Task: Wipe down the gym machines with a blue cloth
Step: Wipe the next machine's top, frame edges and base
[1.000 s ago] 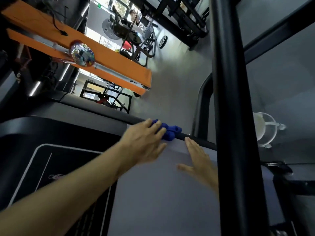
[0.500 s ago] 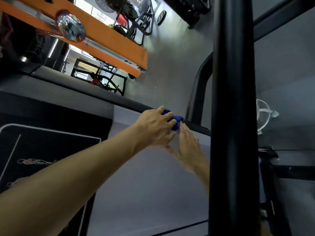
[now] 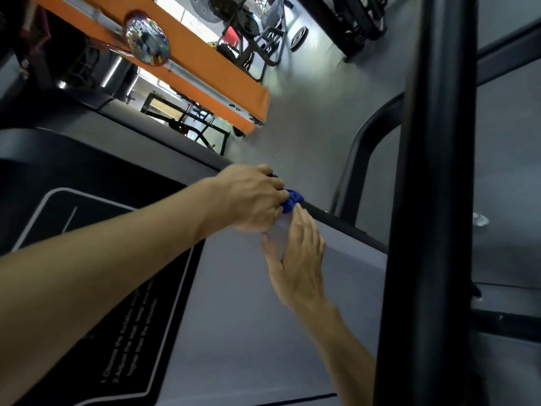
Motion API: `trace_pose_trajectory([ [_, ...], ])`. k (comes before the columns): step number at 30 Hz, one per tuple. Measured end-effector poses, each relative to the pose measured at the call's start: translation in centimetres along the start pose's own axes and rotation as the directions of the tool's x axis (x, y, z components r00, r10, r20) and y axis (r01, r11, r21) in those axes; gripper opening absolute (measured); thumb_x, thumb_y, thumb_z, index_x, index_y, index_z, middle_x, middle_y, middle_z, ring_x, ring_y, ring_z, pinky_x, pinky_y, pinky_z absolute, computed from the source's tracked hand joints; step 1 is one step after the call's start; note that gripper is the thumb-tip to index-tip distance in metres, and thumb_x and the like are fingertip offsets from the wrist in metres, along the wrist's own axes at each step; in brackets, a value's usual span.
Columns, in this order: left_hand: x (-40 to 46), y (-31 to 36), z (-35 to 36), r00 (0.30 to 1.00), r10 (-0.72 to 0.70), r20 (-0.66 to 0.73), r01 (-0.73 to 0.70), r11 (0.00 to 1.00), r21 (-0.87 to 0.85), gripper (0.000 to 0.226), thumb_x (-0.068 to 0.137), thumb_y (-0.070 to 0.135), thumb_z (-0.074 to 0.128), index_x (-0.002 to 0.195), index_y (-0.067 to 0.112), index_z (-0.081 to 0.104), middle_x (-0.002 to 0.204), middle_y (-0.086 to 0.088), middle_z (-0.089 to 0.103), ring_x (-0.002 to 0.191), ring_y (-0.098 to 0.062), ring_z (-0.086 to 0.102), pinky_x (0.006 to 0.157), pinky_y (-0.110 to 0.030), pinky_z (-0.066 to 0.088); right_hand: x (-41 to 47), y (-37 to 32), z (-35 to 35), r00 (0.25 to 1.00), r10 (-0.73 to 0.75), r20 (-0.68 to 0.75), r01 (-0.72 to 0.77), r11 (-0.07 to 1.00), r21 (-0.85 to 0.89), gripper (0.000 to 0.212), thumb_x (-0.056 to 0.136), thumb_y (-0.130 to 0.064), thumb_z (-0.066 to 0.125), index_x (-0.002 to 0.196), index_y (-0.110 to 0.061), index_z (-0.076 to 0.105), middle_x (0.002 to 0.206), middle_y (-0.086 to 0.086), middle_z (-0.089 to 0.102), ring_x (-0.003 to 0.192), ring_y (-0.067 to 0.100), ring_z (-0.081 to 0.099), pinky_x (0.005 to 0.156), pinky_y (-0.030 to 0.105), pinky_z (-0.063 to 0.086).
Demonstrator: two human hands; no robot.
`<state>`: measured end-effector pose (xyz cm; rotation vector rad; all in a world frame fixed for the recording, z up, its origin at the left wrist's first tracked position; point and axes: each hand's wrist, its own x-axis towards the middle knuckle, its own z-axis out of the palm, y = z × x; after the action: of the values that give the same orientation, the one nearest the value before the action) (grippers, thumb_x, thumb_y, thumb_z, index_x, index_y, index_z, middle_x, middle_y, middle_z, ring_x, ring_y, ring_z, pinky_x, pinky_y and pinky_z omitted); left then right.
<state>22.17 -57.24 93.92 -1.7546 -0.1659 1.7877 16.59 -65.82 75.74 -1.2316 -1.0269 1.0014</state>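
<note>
The blue cloth [image 3: 292, 200] is bunched on the black top edge [image 3: 345, 222] of a gym machine's grey panel [image 3: 234, 312]. My left hand [image 3: 251, 197] grips the cloth with curled fingers and covers most of it. Just below it, my right hand [image 3: 295, 256] lies flat against the grey panel, its straight fingertips touching the cloth's lower edge.
A thick black upright post [image 3: 430, 200] stands close on the right and hides part of the panel. A curved black frame tube [image 3: 360, 159] rises behind the cloth. A black instruction label [image 3: 96, 288] covers the panel's left. An orange beam [image 3: 205, 71] and other gym machines lie beyond.
My right hand slid up the panel until its fingertips met the cloth. My left hand closed its fingers tighter over the cloth. The view shifted slightly.
</note>
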Motion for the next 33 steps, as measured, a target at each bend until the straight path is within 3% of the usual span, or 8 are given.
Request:
trace_pose_trajectory([
  [5, 8.2, 3.6, 0.3, 0.999, -0.037, 0.009, 0.038, 0.933, -0.359, 0.042, 0.106, 0.032, 0.035, 0.138, 0.016, 0.057, 0.14, -0.004, 0.059, 0.127, -0.026, 0.051, 0.113, -0.042, 0.039, -0.9, 3.7, -0.4, 0.964, 0.264, -0.016, -0.264, 0.964, -0.042, 0.11, 0.08, -0.086, 0.011, 0.165, -0.015, 0.004, 0.172, 0.003, 0.005, 0.158, 0.017, 0.003, 0.127, 0.038, 0.0],
  [9, 7.6, 3.1, 0.5, 0.992, -0.122, -0.017, 0.098, 0.865, -0.492, 0.039, 0.108, 0.036, 0.037, 0.14, 0.022, 0.054, 0.137, 0.0, 0.06, 0.118, -0.022, 0.053, 0.108, -0.042, 0.045, -1.5, 2.7, 0.0, 0.953, 0.293, -0.078, -0.294, 0.956, 0.011, 0.109, 0.083, -0.088, -0.002, 0.165, -0.017, 0.003, 0.173, 0.001, 0.003, 0.158, 0.015, 0.001, 0.123, 0.031, -0.005],
  [12, 2.7, 0.2, 0.6, 0.984, -0.175, 0.012, 0.16, 0.866, -0.473, 0.039, 0.109, 0.033, 0.037, 0.144, 0.026, 0.053, 0.137, 0.006, 0.059, 0.12, -0.021, 0.05, 0.102, -0.042, 0.051, -2.2, 0.5, 0.6, 0.961, 0.262, -0.091, -0.257, 0.964, 0.067, 0.094, 0.091, -0.078, 0.009, 0.165, -0.02, 0.004, 0.173, -0.003, 0.0, 0.157, 0.011, -0.002, 0.124, 0.033, -0.003],
  [15, -0.9, -2.5, 1.4, 0.981, -0.184, 0.061, 0.192, 0.877, -0.44, 0.042, 0.106, 0.028, 0.036, 0.145, 0.028, 0.054, 0.139, 0.007, 0.059, 0.126, -0.022, 0.048, 0.105, -0.044, 0.049, -2.5, -1.1, 0.8, 0.982, 0.17, -0.079, -0.165, 0.984, 0.069, 0.091, 0.094, -0.077, 0.006, 0.165, -0.019, 0.005, 0.172, -0.006, -0.001, 0.157, 0.007, -0.004, 0.122, 0.027, -0.009],
  [19, 2.7, -1.1, 1.6, 0.982, -0.174, 0.081, 0.191, 0.877, -0.441, 0.036, 0.105, 0.034, 0.043, 0.136, 0.026, 0.061, 0.128, 0.005, 0.065, 0.122, -0.023, 0.052, 0.1, -0.043, 0.052, -1.7, -1.1, 0.6, 0.984, 0.164, -0.066, -0.16, 0.985, 0.066, 0.091, 0.095, -0.074, 0.013, 0.165, -0.017, 0.005, 0.173, -0.004, 0.002, 0.157, 0.008, -0.002, 0.122, 0.026, -0.009],
  [23, 7.6, 1.9, 1.1, 0.993, -0.114, -0.005, 0.097, 0.869, -0.486, 0.035, 0.108, 0.034, 0.043, 0.137, 0.026, 0.06, 0.136, 0.007, 0.063, 0.127, -0.022, 0.048, 0.106, -0.043, 0.048, -1.4, 0.7, 0.4, 0.961, 0.269, -0.067, -0.264, 0.962, 0.073, 0.104, 0.087, -0.086, 0.002, 0.165, -0.018, 0.0, 0.173, -0.002, 0.0, 0.157, 0.009, -0.003, 0.123, 0.027, -0.007],
  [26, 6.6, 2.0, 1.0, 0.989, -0.141, -0.042, 0.105, 0.876, -0.47, 0.042, 0.11, 0.029, 0.04, 0.15, 0.027, 0.049, 0.148, 0.006, 0.055, 0.133, -0.023, 0.045, 0.11, -0.042, 0.045, -2.1, 1.3, 0.4, 0.957, 0.28, -0.076, -0.278, 0.96, 0.035, 0.092, 0.094, -0.076, 0.013, 0.165, -0.02, -0.001, 0.173, -0.003, 0.0, 0.157, 0.009, -0.002, 0.127, 0.037, 0.003],
  [33, -1.0, 0.6, 1.4, 0.95, -0.304, -0.073, 0.251, 0.88, -0.404, 0.043, 0.109, 0.031, 0.036, 0.151, 0.028, 0.047, 0.148, 0.008, 0.052, 0.128, -0.022, 0.043, 0.105, -0.037, 0.044, -5.8, -5.2, 0.2, 0.979, 0.2, 0.029, -0.202, 0.974, 0.102, 0.081, 0.096, -0.071, 0.004, 0.16, -0.028, -0.019, 0.165, -0.017, -0.03, 0.15, 0.0, -0.027, 0.116, 0.028, -0.012],
])
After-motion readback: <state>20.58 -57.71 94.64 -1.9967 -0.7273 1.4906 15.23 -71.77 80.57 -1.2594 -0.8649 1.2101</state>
